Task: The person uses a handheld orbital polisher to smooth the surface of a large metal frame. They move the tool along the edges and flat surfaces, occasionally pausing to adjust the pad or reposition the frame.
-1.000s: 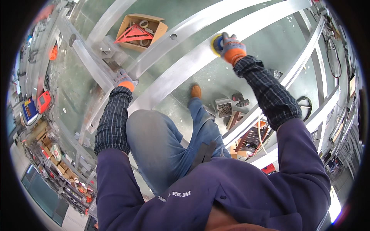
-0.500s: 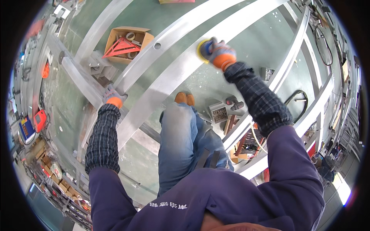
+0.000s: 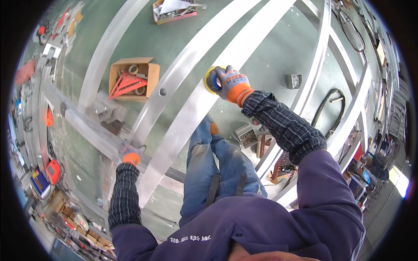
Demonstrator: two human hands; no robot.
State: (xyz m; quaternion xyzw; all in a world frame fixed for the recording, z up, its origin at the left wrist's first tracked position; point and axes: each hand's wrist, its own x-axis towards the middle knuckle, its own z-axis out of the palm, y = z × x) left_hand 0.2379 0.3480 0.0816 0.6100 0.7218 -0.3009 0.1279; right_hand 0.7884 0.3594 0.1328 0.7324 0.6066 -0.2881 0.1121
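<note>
My right hand (image 3: 233,83), in a grey and orange glove, grips a round yellow sanding pad (image 3: 212,80) pressed against a long silvery metal beam (image 3: 196,108) that runs diagonally across the view. My left hand (image 3: 129,154), gloved the same way, rests on the lower end of a parallel metal beam (image 3: 174,78), close to where it meets a crossing bar (image 3: 82,126). Whether its fingers hold anything is hidden. My blue-jeaned legs (image 3: 217,165) stand between the beams on the green floor.
An open cardboard box (image 3: 130,80) with red triangular parts and tape rolls lies on the floor left of the beams. A small tray of screws (image 3: 248,137), a black hose (image 3: 326,104), more metal frame bars (image 3: 348,108) and cluttered tool shelves (image 3: 48,174) surround me.
My right hand has slid the sanding pad down along the beam toward me. My view has shifted, and my left hand has stayed on the beam's lower end.
</note>
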